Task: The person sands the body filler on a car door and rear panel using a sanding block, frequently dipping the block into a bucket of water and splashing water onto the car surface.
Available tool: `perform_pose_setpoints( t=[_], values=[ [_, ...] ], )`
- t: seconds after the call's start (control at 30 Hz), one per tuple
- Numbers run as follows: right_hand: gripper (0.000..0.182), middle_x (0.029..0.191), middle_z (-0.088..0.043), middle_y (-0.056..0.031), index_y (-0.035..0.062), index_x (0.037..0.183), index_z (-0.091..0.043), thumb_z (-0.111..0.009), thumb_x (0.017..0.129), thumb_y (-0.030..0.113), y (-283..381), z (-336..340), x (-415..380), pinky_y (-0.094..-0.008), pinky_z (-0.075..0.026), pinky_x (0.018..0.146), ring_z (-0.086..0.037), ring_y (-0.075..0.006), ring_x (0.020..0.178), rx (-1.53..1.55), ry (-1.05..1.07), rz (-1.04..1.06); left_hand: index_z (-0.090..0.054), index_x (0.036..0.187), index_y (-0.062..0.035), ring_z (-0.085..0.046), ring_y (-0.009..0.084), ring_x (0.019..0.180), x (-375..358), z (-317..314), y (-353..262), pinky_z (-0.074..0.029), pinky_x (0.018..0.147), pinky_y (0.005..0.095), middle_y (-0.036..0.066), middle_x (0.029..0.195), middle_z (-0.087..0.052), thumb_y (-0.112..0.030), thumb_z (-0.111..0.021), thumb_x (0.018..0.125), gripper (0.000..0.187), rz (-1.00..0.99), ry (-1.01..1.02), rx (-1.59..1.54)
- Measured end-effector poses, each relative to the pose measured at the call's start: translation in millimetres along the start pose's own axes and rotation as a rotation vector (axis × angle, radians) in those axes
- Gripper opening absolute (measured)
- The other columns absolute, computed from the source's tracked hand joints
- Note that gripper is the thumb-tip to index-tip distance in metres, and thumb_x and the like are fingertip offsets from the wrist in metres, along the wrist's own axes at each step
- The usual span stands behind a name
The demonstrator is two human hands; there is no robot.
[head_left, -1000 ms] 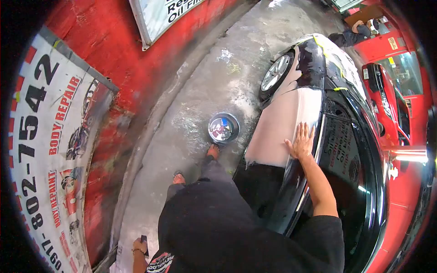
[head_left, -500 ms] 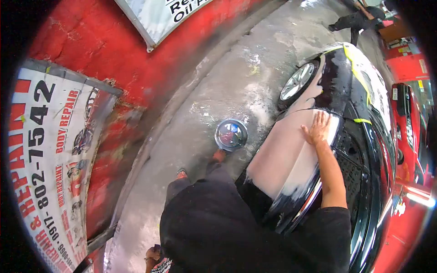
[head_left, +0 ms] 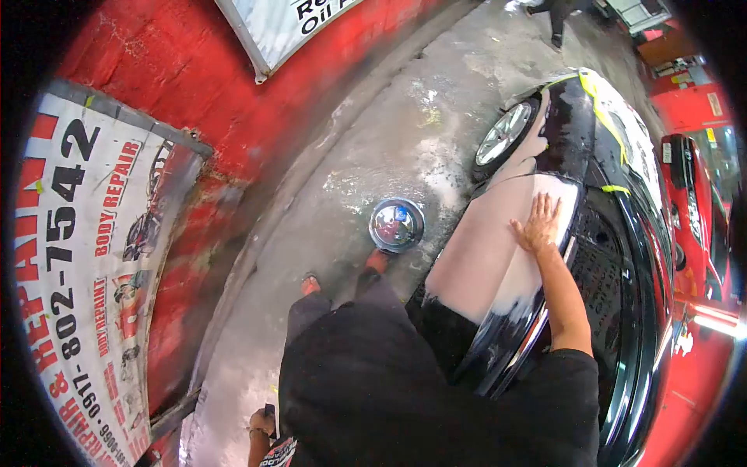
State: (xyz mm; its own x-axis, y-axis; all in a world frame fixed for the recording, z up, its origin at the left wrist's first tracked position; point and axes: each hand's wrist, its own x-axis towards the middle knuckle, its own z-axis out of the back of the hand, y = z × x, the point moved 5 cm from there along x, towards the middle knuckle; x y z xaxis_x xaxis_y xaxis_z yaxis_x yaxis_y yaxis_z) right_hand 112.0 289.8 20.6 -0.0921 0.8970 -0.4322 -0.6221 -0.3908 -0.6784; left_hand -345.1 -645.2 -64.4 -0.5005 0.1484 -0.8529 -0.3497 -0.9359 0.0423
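My right hand (head_left: 538,224) lies flat, fingers spread, on a sanded, pinkish-beige side panel (head_left: 486,253) of a black car. Nothing is held in it. A pale grey-white strip runs along the panel's upper edge, close to my fingers. Bare black paint (head_left: 451,327) shows at the near end. My left hand cannot be seen. On the floor beside the car sits a round dark basin (head_left: 396,226) with shiny contents and something blue inside; my foot (head_left: 378,261) is close to its near rim.
Beyond the panel is the car's wheel (head_left: 506,134), with yellow-edged masking (head_left: 615,121) farther over. A red wall with a printed banner (head_left: 85,272) borders the left. Another person's hand (head_left: 262,421) grips a small dark object at lower left. A person's legs (head_left: 556,19) show at the top.
My right hand has slid slightly toward me on the panel, still flat. The view has shifted a little. The person at the top has moved left, partly out of view.
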Motion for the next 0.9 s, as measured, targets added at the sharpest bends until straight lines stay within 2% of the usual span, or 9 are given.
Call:
perform_pose_setpoints(
  t=[0.1, 0.23, 0.27, 0.4, 0.63, 0.77, 0.9],
  values=[
    [0.102, 0.186, -0.020, -0.0110, 0.0015, 0.176, -0.020, -0.038, 0.107, 0.074, 14.8, -9.7, -49.4, -0.0622, 0.009, 0.136, -0.009, -0.0280, 0.173, 0.034, -0.031, -0.009, -0.081, 0.120, -0.0099, -0.075, 0.0455, 0.114, 36.4, 22.1, 2.7, -0.059, 0.102, 0.0542, 0.023, 0.116, -0.080, -0.035, -0.069, 0.096, 0.037, -0.126, -0.046, -0.001],
    [0.104, 0.186, -0.020, -0.0112, 0.0015, 0.176, -0.020, -0.041, 0.105, 0.074, 48.9, -9.0, -130.5, -0.0621, 0.007, 0.137, -0.010, -0.0278, 0.173, 0.055, -0.028, -0.033, -0.079, 0.126, -0.0117, -0.074, 0.0428, 0.119, 87.6, 50.2, 22.7, -0.058, 0.105, 0.0531, 0.021, 0.121, -0.080, -0.032, -0.071, 0.096, 0.037, -0.062, 0.004, 0.091],
    [0.104, 0.186, -0.019, -0.0111, 0.0016, 0.176, -0.019, -0.041, 0.105, 0.074, 58.4, -10.4, -150.2, -0.0622, 0.006, 0.137, -0.010, -0.0278, 0.173, 0.056, -0.022, -0.036, -0.079, 0.128, -0.0128, -0.073, 0.0421, 0.120, 99.1, 55.6, 31.5, -0.057, 0.105, 0.0535, 0.022, 0.123, -0.079, -0.033, -0.070, 0.096, 0.039, -0.106, 0.025, 0.069],
    [0.104, 0.186, -0.019, -0.0111, 0.0019, 0.176, -0.020, -0.041, 0.106, 0.075, 91.4, -8.8, -228.2, -0.0631, 0.005, 0.137, -0.010, -0.0286, 0.173, 0.054, -0.005, -0.049, -0.080, 0.124, -0.0109, -0.074, 0.0437, 0.117, 135.9, 69.3, 74.6, -0.057, 0.104, 0.0545, 0.023, 0.119, -0.079, -0.035, -0.069, 0.096, 0.039, -0.141, 0.001, 0.184],
    [0.101, 0.186, -0.018, -0.0120, 0.0021, 0.176, -0.024, -0.039, 0.107, 0.074, 142.9, -3.2, -344.8, -0.0652, 0.004, 0.136, -0.005, -0.0334, 0.173, 0.103, -0.012, -0.040, -0.080, 0.122, -0.0101, -0.073, 0.0423, 0.121, 190.9, 41.6, 150.3, -0.056, 0.107, 0.0523, 0.020, 0.120, -0.080, -0.039, -0.069, 0.095, 0.041, -0.206, 0.108, 0.260],
    [0.102, 0.185, -0.019, -0.0122, 0.0020, 0.175, -0.026, -0.046, 0.106, 0.074, 154.9, -7.8, -369.5, -0.0631, 0.005, 0.137, -0.004, -0.0324, 0.173, 0.167, -0.068, -0.042, -0.079, 0.119, -0.0069, -0.072, 0.0422, 0.124, 206.7, 42.8, 137.4, -0.055, 0.109, 0.0520, 0.021, 0.123, -0.079, -0.041, -0.068, 0.095, 0.043, -0.180, 0.178, 0.223],
    [0.101, 0.186, -0.018, -0.0120, 0.0031, 0.175, -0.026, -0.043, 0.106, 0.074, 154.3, -5.4, -359.8, -0.0630, 0.005, 0.137, -0.004, -0.0318, 0.173, 0.131, -0.002, -0.052, -0.077, 0.126, -0.0081, -0.072, 0.0431, 0.123, 233.0, 79.3, 81.0, -0.056, 0.109, 0.0520, 0.024, 0.124, -0.078, -0.039, -0.068, 0.095, 0.045, -0.241, 0.109, 0.196]
  ],
)
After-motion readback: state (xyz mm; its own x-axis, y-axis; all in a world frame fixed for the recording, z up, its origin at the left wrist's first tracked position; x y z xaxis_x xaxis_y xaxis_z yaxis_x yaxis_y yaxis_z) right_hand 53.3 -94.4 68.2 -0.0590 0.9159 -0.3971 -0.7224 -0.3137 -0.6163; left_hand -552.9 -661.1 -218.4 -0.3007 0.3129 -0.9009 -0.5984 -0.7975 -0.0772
